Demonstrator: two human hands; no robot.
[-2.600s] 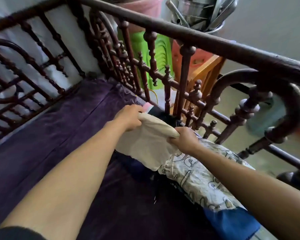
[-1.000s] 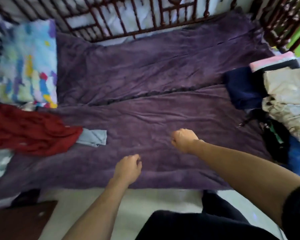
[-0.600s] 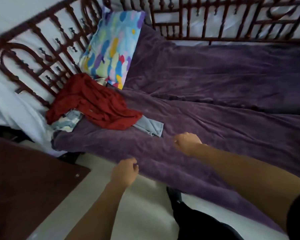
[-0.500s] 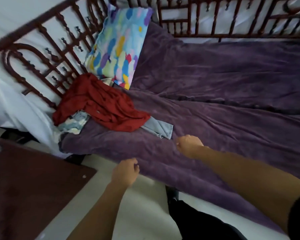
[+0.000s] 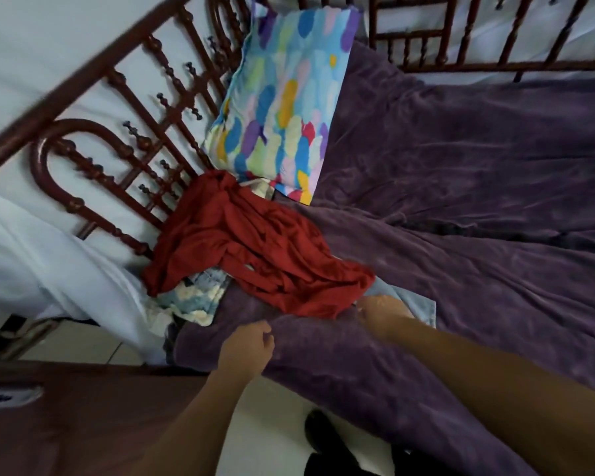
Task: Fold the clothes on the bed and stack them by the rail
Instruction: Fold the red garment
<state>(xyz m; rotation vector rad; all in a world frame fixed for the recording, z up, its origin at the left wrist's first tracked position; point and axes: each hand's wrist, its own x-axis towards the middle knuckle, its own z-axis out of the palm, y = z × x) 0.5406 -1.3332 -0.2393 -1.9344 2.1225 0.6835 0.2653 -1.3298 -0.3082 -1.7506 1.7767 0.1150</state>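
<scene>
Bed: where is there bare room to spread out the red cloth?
The purple blanket lies bare right of the pillow and the red garment, up to the back rail. Crowded by the side rail, where the red garment lies over a patterned cloth.

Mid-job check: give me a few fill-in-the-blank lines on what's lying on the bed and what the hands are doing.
The crumpled garment below the pillow is ____ in colour.
The bedcover under it is ____.
The right hand is at a light ____ cloth poking out from under that garment.
The left hand holds ____.
Missing words: red; purple; blue; nothing.
</scene>
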